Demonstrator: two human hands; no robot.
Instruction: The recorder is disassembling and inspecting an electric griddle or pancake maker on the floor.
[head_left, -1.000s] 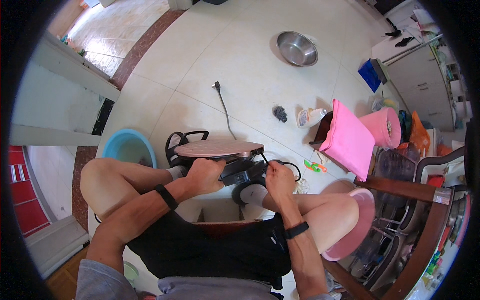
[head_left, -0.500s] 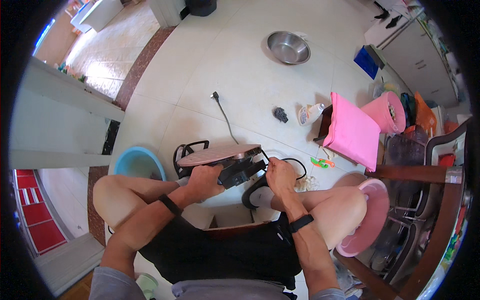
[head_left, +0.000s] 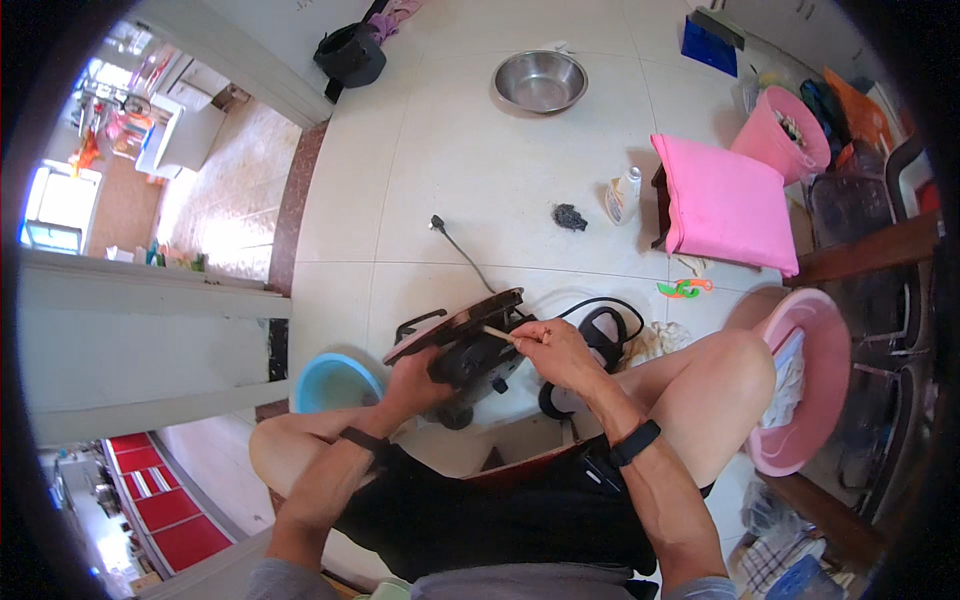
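Between my knees is a round electric griddle (head_left: 480, 360), tilted up on its edge. Its dark underside with small black feet faces me, and a strip of pink shows along the rim. My left hand (head_left: 412, 380) is wrapped round the griddle's left side, its fingers partly hidden and slightly blurred. In my right hand (head_left: 562, 350) a thin, light wooden stick (head_left: 500, 334) is pinched, its tip against the griddle's underside near the upper edge. A black power cord (head_left: 462, 252) runs out behind the griddle to a plug on the floor.
Left of the griddle stands a blue basin (head_left: 338, 365); a pink basin (head_left: 838, 380) holding cloth is beside my right knee. Ahead lie a scouring pad (head_left: 570, 217), a white bottle (head_left: 623, 197), a steel bowl (head_left: 540, 82), a pink-cushioned stool (head_left: 725, 205) and green-orange scissors (head_left: 685, 288).
The griddle has turned so that its underside shows instead of its pink face. The wooden stick now shows in my right hand, touching the underside. The whole view has shifted.
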